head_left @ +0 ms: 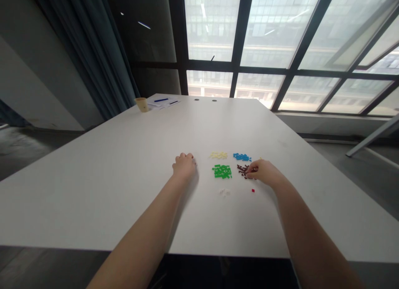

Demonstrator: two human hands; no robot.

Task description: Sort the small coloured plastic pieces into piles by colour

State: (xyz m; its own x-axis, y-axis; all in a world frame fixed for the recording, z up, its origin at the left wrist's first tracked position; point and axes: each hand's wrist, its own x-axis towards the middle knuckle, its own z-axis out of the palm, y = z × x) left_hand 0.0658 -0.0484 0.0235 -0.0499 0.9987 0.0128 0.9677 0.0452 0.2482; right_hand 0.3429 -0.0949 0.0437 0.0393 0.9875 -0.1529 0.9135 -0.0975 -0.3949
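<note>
My right hand [263, 170] reaches into a small heap of dark brown pieces [242, 170], thumb and fingers pinched together over it; what they hold is too small to tell. To the left, my left hand [183, 165] rests on the table with curled fingers, and a tiny greyish spot shows by its fingertips. Between the hands lie a heap of green pieces [222, 171] and a looser group of pale yellow pieces [219, 155]. Blue pieces [242, 157] sit beyond the brown ones. Nearer me are some white pieces [224, 192] and a single red piece [253, 190].
The white table [124, 189] extends far ahead. At its far left stand a yellowish cup [142, 104] and papers [158, 103] with a blue pen [161, 100] on top. Large windows [212, 27] rise behind, and a dark curtain [87, 44] hangs at the left.
</note>
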